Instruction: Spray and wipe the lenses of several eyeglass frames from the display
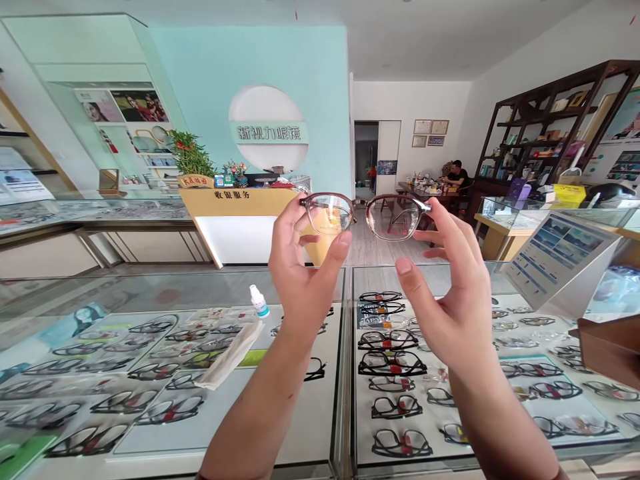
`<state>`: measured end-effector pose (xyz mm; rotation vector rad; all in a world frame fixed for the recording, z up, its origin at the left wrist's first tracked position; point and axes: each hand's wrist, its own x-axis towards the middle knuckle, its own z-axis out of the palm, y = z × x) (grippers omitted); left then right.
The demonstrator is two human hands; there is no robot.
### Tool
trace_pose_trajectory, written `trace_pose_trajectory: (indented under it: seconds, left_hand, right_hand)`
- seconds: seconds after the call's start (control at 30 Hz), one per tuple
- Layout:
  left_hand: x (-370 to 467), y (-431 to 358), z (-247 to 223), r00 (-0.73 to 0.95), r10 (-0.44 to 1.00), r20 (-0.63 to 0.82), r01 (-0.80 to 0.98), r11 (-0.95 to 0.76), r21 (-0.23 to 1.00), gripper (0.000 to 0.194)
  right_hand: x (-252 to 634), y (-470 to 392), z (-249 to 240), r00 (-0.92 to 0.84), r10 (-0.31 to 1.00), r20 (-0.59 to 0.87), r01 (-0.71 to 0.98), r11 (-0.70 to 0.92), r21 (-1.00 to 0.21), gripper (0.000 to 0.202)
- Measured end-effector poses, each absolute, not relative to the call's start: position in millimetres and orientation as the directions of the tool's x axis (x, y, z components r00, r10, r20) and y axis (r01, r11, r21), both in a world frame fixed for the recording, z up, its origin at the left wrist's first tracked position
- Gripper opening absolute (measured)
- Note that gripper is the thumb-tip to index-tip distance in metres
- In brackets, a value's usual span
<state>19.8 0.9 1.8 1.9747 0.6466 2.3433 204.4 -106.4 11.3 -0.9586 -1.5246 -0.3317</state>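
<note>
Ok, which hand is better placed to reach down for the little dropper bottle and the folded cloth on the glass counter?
Probably the left hand. The dropper bottle and folded cloth lie on the counter on its side, below it. The right hand would have to cross over. Both now hold the glasses.

Both forearms raised, palms facing each other. Left hand (300, 267) pinches with thumb extended upward. Right hand (450, 293) pinches likewise, fingers curled.
</note>
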Motion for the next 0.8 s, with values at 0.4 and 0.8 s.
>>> trace_pose_trajectory:
  seconds: [0.4,0.8]
  left_hand:
    - [19.6,2.1,1.8,-0.170,0.267,0.949,0.212,-0.930,0.300,0.084]
    - [21.8,-0.9,1.9,-0.202,0.260,0.944,0.277,-0.910,0.310,0.077]
  right_hand:
    - [206.2,-107.2,10.5,0.095,0.388,0.917,0.730,0.599,-0.330,0.076]
    - [205.9,-107.9,12.0,0.085,0.387,0.918,0.740,0.592,-0.318,0.075]
